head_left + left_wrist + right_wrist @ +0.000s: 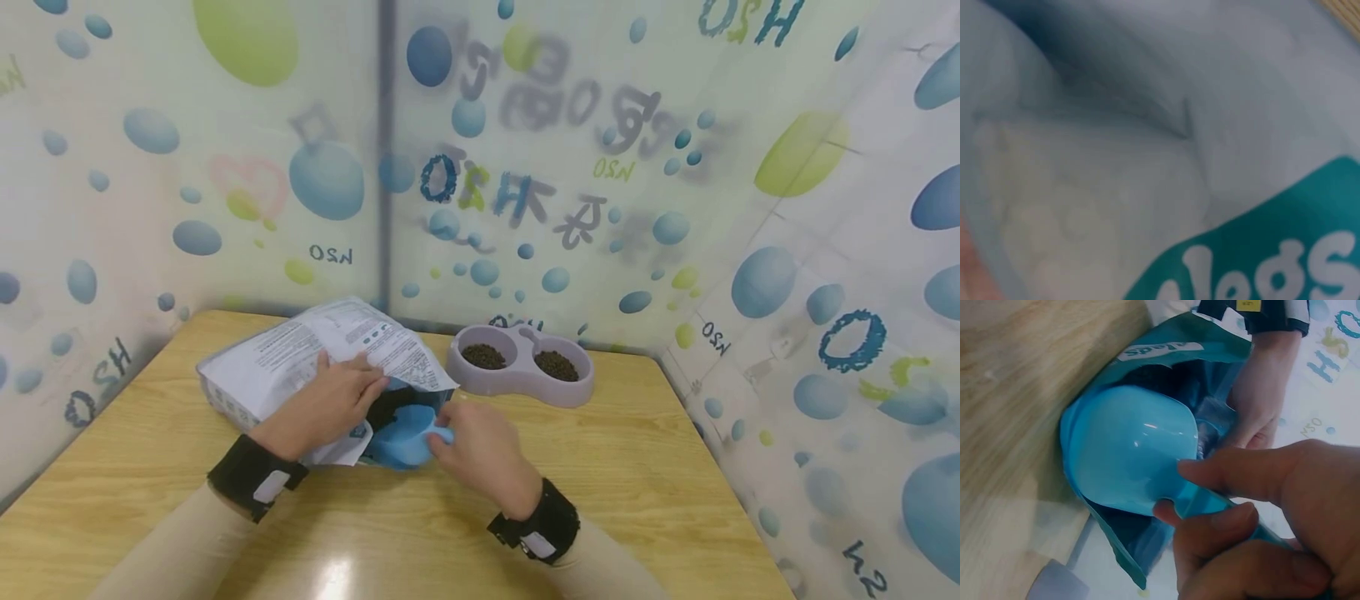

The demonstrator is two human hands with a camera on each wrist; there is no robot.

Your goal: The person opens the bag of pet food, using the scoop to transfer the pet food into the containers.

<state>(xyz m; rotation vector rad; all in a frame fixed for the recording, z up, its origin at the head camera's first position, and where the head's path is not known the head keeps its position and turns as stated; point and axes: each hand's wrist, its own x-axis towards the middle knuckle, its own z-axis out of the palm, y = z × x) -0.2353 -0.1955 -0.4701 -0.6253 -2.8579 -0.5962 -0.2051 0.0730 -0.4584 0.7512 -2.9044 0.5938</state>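
A large white printed bag (352,333) lies on its side, its mouth facing the near side with a blue lining. My left hand (333,404) grips the upper edge of that mouth, holding it apart; the right wrist view shows the same hand (1263,394) at the rim. My right hand (480,450) holds a light blue scoop (405,437) by its handle, thumb along the top. The scoop's bowl (1138,450) sits within the bag's mouth, and its contents are hidden. Filling the left wrist view is the bag's pale surface (1272,94) with a teal lettered patch.
Behind the right hand stands a grey double pet bowl (517,392), with brown kibble (483,357) in both hollows. The wooden table (637,500) meets patterned walls at the back and right. Black bands circle both wrists.
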